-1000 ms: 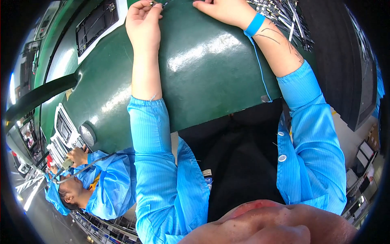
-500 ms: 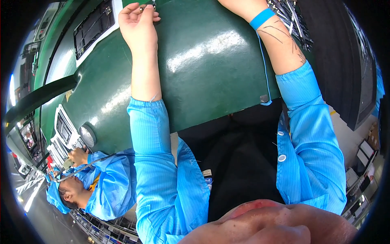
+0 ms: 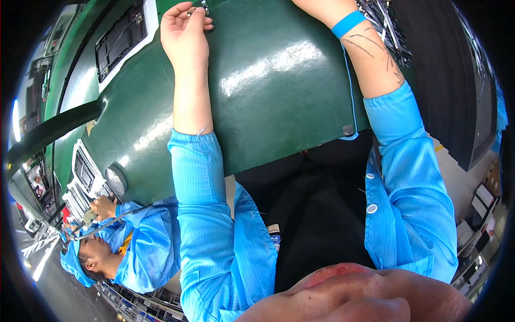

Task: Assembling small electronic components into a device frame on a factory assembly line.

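My left hand (image 3: pixel 185 35) is over the green mat (image 3: pixel 268 118) near the top edge. Its fingers are curled and pinch a small dark and silver part (image 3: pixel 204 7), too small to name. My right hand (image 3: pixel 325 8) reaches past the top edge, so its fingers are out of sight. A blue band with a cord (image 3: pixel 348 24) circles that wrist. Beside the right wrist lies a heap of thin black and silver strips (image 3: pixel 387 32). Left of my left hand sits a white-framed panel with a dark inside (image 3: pixel 123 40).
A dark curved bar (image 3: pixel 59 126) crosses the left side. Further down, a round lamp-like object (image 3: pixel 116 180) and a stack of white frames (image 3: pixel 86 177) stand by a co-worker in blue (image 3: pixel 145 241). A black surface (image 3: pixel 445 80) borders the mat on the right.
My left hand has shifted very slightly, and a little more of the small part shows. My right hand has moved down and right by a small amount.
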`<state>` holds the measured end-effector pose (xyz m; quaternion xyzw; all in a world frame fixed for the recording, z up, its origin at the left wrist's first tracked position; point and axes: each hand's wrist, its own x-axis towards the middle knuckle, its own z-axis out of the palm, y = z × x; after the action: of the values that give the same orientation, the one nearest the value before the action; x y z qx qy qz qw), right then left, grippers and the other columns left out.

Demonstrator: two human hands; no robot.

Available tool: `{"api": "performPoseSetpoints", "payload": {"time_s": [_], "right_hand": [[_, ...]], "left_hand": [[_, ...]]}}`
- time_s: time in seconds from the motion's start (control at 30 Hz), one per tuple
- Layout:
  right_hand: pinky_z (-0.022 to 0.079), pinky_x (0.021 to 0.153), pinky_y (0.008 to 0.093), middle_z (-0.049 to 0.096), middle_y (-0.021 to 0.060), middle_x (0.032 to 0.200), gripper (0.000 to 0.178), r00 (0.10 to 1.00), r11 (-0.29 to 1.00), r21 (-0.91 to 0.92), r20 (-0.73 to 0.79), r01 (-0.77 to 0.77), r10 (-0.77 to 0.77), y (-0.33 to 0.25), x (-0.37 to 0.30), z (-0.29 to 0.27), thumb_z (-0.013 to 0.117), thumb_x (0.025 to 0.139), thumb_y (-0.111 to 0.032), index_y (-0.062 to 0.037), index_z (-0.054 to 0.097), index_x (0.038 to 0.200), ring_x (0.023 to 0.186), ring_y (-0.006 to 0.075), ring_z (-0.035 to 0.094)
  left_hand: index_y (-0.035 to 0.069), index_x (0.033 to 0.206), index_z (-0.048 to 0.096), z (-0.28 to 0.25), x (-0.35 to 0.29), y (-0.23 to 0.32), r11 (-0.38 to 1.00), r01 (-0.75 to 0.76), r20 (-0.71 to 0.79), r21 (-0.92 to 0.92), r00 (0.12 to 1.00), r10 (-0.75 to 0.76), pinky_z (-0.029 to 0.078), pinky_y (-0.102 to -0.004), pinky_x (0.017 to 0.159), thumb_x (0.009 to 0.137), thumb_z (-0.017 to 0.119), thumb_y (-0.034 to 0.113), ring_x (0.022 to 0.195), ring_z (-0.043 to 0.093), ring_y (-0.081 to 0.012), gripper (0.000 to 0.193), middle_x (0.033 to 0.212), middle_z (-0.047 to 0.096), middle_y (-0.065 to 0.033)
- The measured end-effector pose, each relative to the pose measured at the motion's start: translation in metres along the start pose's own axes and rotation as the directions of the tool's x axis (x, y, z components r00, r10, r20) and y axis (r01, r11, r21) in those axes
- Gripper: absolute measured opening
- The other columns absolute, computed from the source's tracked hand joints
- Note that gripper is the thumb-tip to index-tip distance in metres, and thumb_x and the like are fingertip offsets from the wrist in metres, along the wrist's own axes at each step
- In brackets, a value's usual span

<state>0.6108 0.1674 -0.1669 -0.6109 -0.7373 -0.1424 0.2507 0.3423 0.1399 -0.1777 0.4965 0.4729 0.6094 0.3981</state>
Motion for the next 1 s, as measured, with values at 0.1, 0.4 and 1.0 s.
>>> {"api": "performPoseSetpoints", "payload": {"time_s": [0.1, 0.4, 1.0], "right_hand": [[0.034, 0.117, 0.0565, 0.061, 0.027, 0.13, 0.042, 0.987, 0.992, 0.112, 0.153, -0.058, 0.041, 0.005, 0.009, -0.018, 0.07, 0.084, -0.032, 0.0, 0.072, 0.111, 0.14, 0.0422, 0.045], [0.033, 0.117, 0.0574, 0.06, 0.0235, 0.134, 0.043, 0.969, 0.988, 0.095, 0.226, -0.119, 0.095, 0.002, 0.006, -0.016, 0.069, 0.086, -0.034, -0.0021, 0.072, 0.116, 0.141, 0.0406, 0.044], [0.039, 0.117, 0.0459, 0.061, 0.0238, 0.137, 0.053, 0.974, 0.81, 0.55, -0.03, 0.204, -0.225, -0.005, 0.008, -0.01, 0.073, 0.088, -0.022, 0.0053, 0.061, 0.132, 0.138, 0.0393, 0.049]], "left_hand": [[-0.004, 0.117, 0.056, -0.003, -0.002, -0.001, 1.0, 0.001, -0.007, -0.002, 1.0, -0.001, 0.057, -0.0276, 0.068, 0.094, 0.069, -0.001, 0.074, 0.067, -0.015, 0.026, 0.091, 0.067, -0.0095], [-0.002, 0.115, 0.059, -0.004, -0.004, 0.002, 1.0, 0.012, -0.014, 0.026, 1.0, -0.012, 0.057, -0.0267, 0.069, 0.095, 0.068, 0.001, 0.074, 0.067, -0.0139, 0.022, 0.09, 0.067, -0.0072], [-0.001, 0.112, 0.062, 0.002, -0.005, 0.003, 0.999, 0.012, 0.0, 0.042, 1.0, -0.012, 0.055, -0.0254, 0.068, 0.095, 0.069, 0.001, 0.073, 0.066, -0.012, 0.018, 0.089, 0.067, -0.006]]}}
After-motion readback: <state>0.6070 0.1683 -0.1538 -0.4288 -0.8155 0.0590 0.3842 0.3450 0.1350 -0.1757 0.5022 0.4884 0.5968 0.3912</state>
